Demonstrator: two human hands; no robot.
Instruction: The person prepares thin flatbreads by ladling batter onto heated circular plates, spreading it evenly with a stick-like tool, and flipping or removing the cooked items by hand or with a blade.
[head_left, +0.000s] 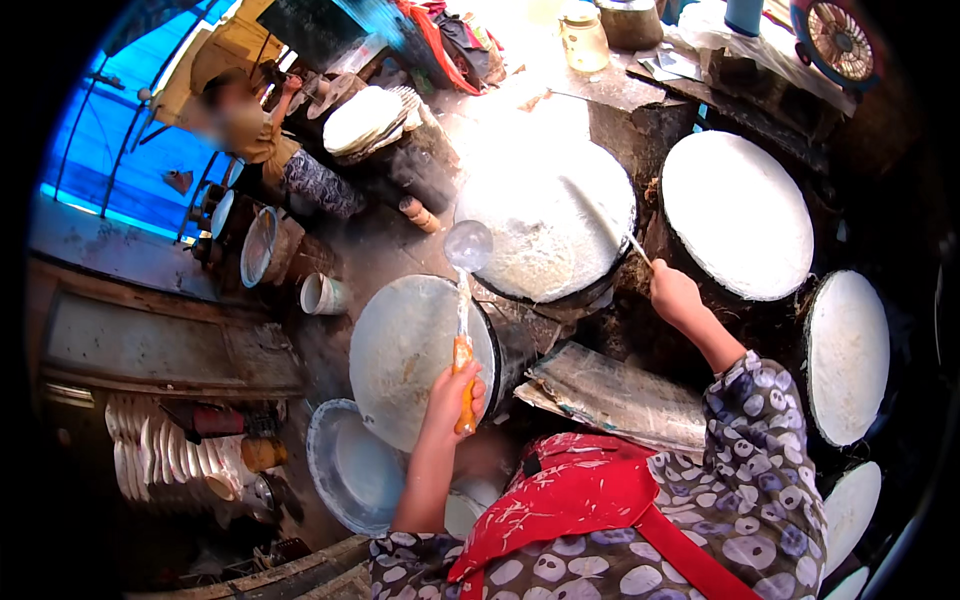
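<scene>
My left hand (452, 405) grips the orange handle of a metal ladle (468, 246), whose round bowl hangs near the gap between two round white-topped cooking surfaces. Below it lies the nearer surface (397, 352), greyish white. My right hand (675, 292) is closed on a thin stick (604, 219), which reaches over the larger round surface (547, 247). That surface carries a white layer, rougher at its near side; glare hides its far part. Another round white surface (739, 217) stands to the right of the stick.
A basin of whitish liquid (360, 465) stands at lower left, a white bucket (324, 294) beyond it. Folded boards or sacking (622, 390) lie before me. More round white surfaces (849, 360) line the right. A person (262, 142) works at upper left beside stacked round sheets (364, 120).
</scene>
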